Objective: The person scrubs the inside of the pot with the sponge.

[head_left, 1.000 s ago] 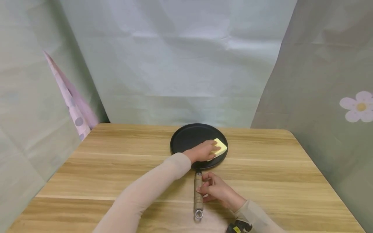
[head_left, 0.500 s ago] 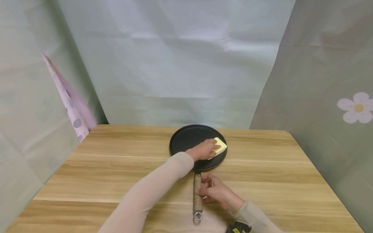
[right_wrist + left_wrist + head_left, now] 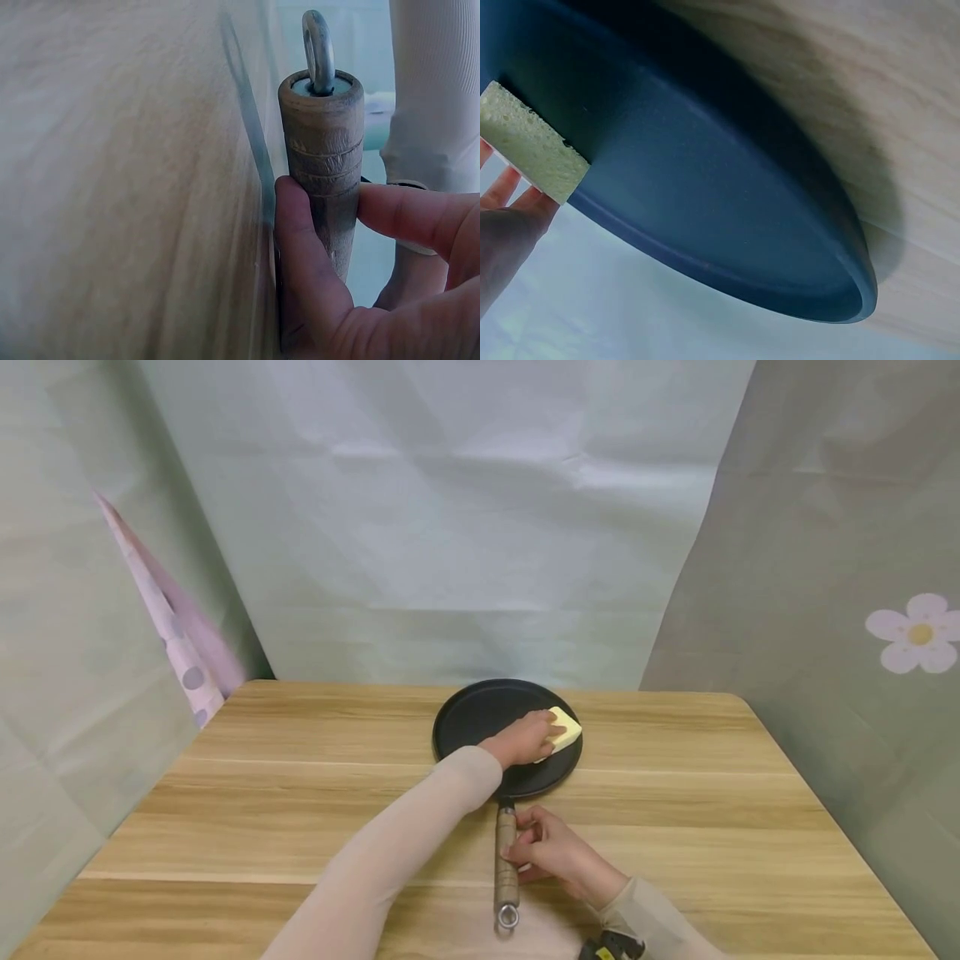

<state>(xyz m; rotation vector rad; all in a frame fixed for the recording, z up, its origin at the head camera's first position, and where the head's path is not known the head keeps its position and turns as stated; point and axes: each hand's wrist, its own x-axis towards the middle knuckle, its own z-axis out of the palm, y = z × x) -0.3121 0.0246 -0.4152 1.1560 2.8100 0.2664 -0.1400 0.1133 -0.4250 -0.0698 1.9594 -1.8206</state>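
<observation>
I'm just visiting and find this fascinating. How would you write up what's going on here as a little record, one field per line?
Left hand: left hand holding the yellow sponge on the pan
Right hand: right hand pinching the handle
Pan: black pan, round, handle pointing toward the person
Handle end: metal ring
Surface: wood-grain table
Backdrop: pale sheets, with a flower at right

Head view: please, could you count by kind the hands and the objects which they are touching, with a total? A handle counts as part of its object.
Hands: 2 (left hand, right hand)
Black pan: 1
Yellow sponge: 1
Total: 4
</observation>
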